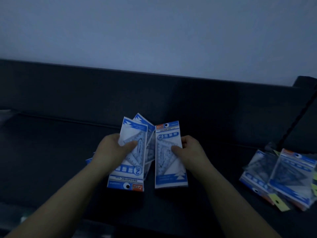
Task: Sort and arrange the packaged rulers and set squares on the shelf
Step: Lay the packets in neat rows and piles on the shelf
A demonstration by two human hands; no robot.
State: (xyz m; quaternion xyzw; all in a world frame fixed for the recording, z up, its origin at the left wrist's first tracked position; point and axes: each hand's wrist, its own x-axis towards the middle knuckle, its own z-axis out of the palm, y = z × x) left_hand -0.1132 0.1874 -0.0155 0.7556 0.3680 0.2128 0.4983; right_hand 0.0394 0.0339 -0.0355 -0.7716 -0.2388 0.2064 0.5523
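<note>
My left hand (pixel 112 150) grips a fanned bunch of blue-and-white set square packs (pixel 132 169) over the dark shelf (pixel 51 143); the front pack is upside down, its hang hole toward me. My right hand (pixel 190 150) pinches a single set square pack (pixel 169 172) held upright, header at the top, just right of the bunch. The thumbs of both hands lie on the pack fronts. More packs in the bunch are partly hidden behind the front one.
A loose pile of similar packs (pixel 281 176) with yellow tags lies on the shelf at the far right. A dark back panel (pixel 154 93) rises behind the shelf, with a pale wall above. The light is dim.
</note>
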